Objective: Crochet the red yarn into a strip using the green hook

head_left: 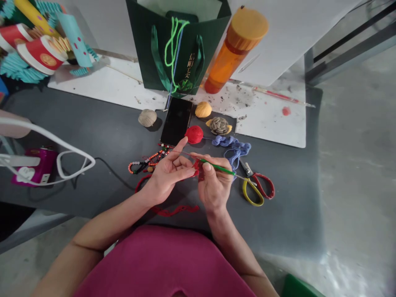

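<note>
My left hand (168,173) pinches a small piece of red crochet (196,168), its index finger raised with a thin red strand running across it. In my right hand (216,181) is a green-handled crochet hook (218,166), gripped like a pen, its tip by the red piece and hidden among the fingers. Just beyond the hands sits a ball of red yarn (194,134). A red crocheted strip (176,210) lies on the table below the left hand. Beaded strings (136,166) rest to the left of that hand.
Scissors (256,187) and tangled blue yarn (233,146) lie to the right. Behind are a black phone (177,121), a beige yarn ball (147,118), a yellow one (203,109) and a crocheted flower (219,125). A green paper bag (139,45) and orange bottle (230,57) stand farther back.
</note>
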{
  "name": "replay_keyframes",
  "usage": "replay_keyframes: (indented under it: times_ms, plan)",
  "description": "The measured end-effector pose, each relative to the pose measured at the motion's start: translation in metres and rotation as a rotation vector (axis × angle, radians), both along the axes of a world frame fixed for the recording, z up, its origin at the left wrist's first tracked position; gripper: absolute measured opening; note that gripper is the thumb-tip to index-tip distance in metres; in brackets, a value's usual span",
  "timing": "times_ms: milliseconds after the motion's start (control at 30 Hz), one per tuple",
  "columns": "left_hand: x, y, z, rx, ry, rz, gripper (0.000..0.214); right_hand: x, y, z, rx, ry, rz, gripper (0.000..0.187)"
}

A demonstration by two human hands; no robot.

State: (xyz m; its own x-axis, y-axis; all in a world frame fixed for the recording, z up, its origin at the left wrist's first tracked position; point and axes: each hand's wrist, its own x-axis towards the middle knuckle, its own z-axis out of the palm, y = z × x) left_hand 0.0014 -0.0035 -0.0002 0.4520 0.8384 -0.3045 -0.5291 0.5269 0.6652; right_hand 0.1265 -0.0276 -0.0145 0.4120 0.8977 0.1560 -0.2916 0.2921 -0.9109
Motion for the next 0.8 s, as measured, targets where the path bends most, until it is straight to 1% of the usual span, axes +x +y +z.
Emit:
replay_keyframes:
  times_ms: [67, 133, 233, 433, 533, 633, 733, 800]
  plan:
    - [-0.001, 0.001, 0.001, -0.04, -0.019, -0.005, 0.082, 0.001, 0.002, 0.002, -0.086, 0.083, 0.046, 0.013]
    - [-0.001, 0.003, 0.003, -0.063, -0.029, -0.005, 0.078, 0.005, 0.003, 0.003, -0.141, 0.095, 0.103, 0.019]
    - [-0.002, 0.004, 0.005, -0.052, -0.029, -0.016, 0.071, 0.012, 0.005, 0.005, -0.134, 0.048, 0.148, 0.023]
    - [-0.006, 0.007, 0.006, -0.023, 0.007, -0.012, 0.061, 0.023, 0.005, 0.001, -0.135, -0.132, 0.165, 0.027]
    - [-0.007, 0.008, 0.006, -0.013, 0.036, -0.006, 0.058, 0.026, 0.003, 0.002, -0.087, -0.218, 0.136, 0.022]
    - [-0.007, 0.008, 0.004, 0.042, 0.081, 0.019, 0.059, 0.028, 0.0, 0.005, -0.027, -0.332, 0.101, 0.014]
    - [-0.008, 0.008, 0.002, 0.118, 0.161, 0.063, 0.064, 0.028, -0.001, 0.009, 0.095, -0.468, 0.053, 0.008]
    - [-0.008, 0.009, 0.002, 0.154, 0.206, 0.091, 0.066, 0.027, -0.001, 0.009, 0.192, -0.586, 0.026, 0.013]
